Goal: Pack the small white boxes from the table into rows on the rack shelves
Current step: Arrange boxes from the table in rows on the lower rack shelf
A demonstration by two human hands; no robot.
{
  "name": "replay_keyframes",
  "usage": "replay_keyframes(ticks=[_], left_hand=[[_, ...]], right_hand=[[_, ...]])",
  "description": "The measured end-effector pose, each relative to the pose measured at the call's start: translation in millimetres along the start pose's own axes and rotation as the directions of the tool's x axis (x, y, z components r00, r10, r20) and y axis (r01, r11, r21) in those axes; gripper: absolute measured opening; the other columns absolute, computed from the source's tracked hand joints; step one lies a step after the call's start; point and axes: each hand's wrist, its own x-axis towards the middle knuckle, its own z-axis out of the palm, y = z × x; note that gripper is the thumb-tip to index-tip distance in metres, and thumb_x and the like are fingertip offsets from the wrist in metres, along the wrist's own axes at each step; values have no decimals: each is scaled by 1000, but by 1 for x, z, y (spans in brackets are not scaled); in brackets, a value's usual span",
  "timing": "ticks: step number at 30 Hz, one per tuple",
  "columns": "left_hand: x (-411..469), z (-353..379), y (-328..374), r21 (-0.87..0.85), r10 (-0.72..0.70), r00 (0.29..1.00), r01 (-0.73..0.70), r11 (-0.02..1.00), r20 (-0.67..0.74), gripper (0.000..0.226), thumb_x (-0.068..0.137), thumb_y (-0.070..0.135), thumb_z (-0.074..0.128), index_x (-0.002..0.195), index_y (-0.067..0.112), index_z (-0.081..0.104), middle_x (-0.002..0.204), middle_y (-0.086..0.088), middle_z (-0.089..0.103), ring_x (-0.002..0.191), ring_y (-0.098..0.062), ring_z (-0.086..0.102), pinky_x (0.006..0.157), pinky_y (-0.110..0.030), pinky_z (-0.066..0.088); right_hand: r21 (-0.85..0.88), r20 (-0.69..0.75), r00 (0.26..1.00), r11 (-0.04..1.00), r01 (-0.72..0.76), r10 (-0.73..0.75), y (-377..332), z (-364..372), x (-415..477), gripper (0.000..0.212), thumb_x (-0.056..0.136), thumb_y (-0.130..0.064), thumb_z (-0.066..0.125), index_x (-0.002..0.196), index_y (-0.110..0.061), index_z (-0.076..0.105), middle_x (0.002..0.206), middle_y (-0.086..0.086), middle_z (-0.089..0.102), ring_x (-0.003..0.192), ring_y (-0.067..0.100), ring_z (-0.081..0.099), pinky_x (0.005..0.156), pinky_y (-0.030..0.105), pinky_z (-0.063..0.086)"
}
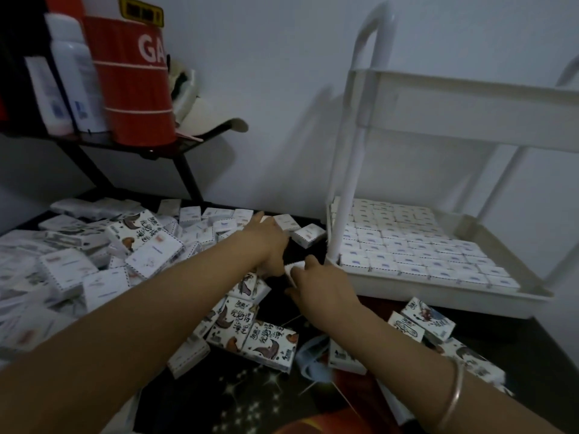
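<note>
At centre the right hand (pixel 319 286) pinches a small white box (pixel 296 268), the left hand (pixel 266 242) curled at its 10 o'clock — hold unclear — beside the rack shelf (pixel 438 296) of packed rows at 3 o'clock.

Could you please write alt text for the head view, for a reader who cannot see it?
The right hand pinches a small white box beside the left hand, next to a white rack. Its lower shelf holds tight rows of boxes; a loose heap of boxes covers the dark table.
</note>
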Motion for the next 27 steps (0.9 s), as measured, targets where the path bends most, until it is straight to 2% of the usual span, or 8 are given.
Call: replay_keyframes(ticks=[3, 6, 10, 14, 18, 20, 23, 27], left_hand=[[5, 0, 6, 145, -39, 987, 16, 989, 154, 49, 88, 43, 52, 131, 19, 52, 139, -9, 45, 136, -28, 26, 119, -50, 2], [7, 5, 6, 146, 2, 997, -13, 989, 76, 43, 89, 39, 54, 129, 22, 53, 134, -7, 50, 132, -28, 28, 118, -47, 5], [3, 12, 1, -54, 107, 992, -110, 992, -62, 46, 86, 39, 61, 130, 29, 49, 126, -2, 55, 133, -25, 30, 119, -46, -2], [-10, 11, 3, -308, 78, 952, -172, 936, -296, 65, 71, 45, 76, 127, 31, 47, 119, 4, 56, 117, -19, 45, 112, -36, 20], [-34, 2, 11, -438, 13, 876, -254, 862, -483, 71, 67, 47, 80, 127, 35, 44, 118, 7, 50, 107, -14, 50, 91, -34, 43], [-48, -7, 16, -509, -12, 846, -309, 804, -532, 71, 65, 48, 81, 126, 37, 46, 114, 9, 47, 101, -11, 49, 81, -30, 45], [-65, -23, 28, -624, -33, 825, -400, 671, -564, 64, 65, 45, 83, 120, 40, 52, 108, 13, 49, 95, -4, 48, 74, -20, 40], [-73, -37, 53, -801, -14, 870, -447, 397, -493, 45, 76, 37, 77, 111, 52, 52, 112, 22, 55, 93, 3, 56, 70, -14, 44]], right_hand=[[43, 6, 1000, 999, -30, 30, 2, -4, -4, 35, 95, -40, 53, 115, -13, 59, 119, 10, 48, 97, 28, 58, 67, 29, 34], [98, 4, 999, 994, -42, 42, 7, -1, -11, 30, 92, -31, 60, 114, -12, 55, 120, 10, 48, 102, 27, 56, 69, 29, 36], [273, 33, 996, 958, -89, 83, 19, 1, -19, 52, 85, -29, 68, 128, -12, 44, 126, 11, 49, 107, 27, 55, 81, 31, 46], [263, 59, 996, 962, -81, 68, 28, 2, -30, 56, 83, -35, 68, 131, -13, 49, 121, 9, 59, 107, 25, 57, 82, 31, 49], [484, 21, 995, 870, -94, 96, 45, -13, -43, 62, 77, -38, 73, 132, -27, 47, 117, -1, 50, 101, 16, 53, 71, 23, 42], [601, -10, 993, 794, -91, 121, 57, -24, -51, 59, 75, -35, 74, 127, -36, 48, 110, -5, 44, 92, 8, 50, 64, 15, 36], [751, -18, 983, 652, -107, 181, 77, -40, -70, 45, 77, -26, 72, 113, -47, 55, 109, -9, 44, 92, 4, 50, 68, 16, 43], [840, -21, 960, 525, -135, 280, 101, -50, -96, 39, 81, -15, 59, 92, -51, 65, 107, -9, 49, 88, 10, 53, 68, 22, 41]])
